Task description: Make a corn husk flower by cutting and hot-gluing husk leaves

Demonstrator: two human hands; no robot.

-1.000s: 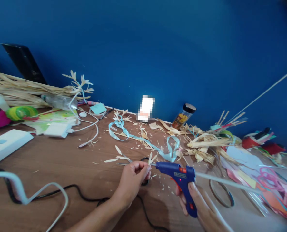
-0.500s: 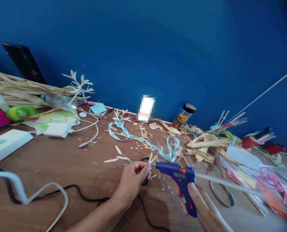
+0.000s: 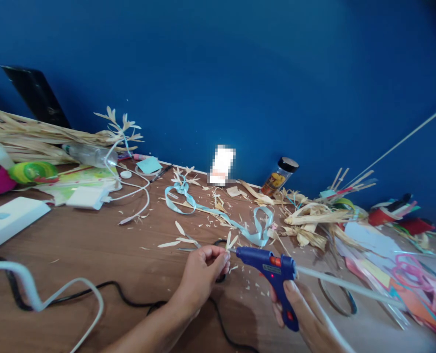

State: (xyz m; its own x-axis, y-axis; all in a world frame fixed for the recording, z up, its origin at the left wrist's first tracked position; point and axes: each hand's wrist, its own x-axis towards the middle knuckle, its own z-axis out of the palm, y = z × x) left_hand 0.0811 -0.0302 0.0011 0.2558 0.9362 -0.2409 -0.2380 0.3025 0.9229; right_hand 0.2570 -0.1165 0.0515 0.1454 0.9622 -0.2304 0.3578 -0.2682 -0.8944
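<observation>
My left hand (image 3: 205,274) pinches a small flower of pale dried-husk petals (image 3: 231,240) between thumb and fingertips. My right hand (image 3: 302,306) is wrapped round the handle of a blue hot glue gun (image 3: 273,269) with a small red light lit and a glue stick (image 3: 346,283) running out of its back. The gun's metal nozzle points left and meets the base of the petals; whether glue is coming out cannot be seen. Behind my left hand lie scissors (image 3: 189,249), partly hidden, beside several loose husk petals (image 3: 169,243).
A light blue ribbon (image 3: 236,223) curls across the brown table (image 3: 104,250) among husk scraps. A jar with a black lid (image 3: 279,175) leans by the blue wall. Dried husks (image 3: 306,223) and coloured papers (image 3: 372,245) crowd the right. A power strip (image 3: 15,223) and cables lie left.
The glue gun has tipped very slightly, its handle shifting a little left with my right hand. My left hand and the petals stay in place.
</observation>
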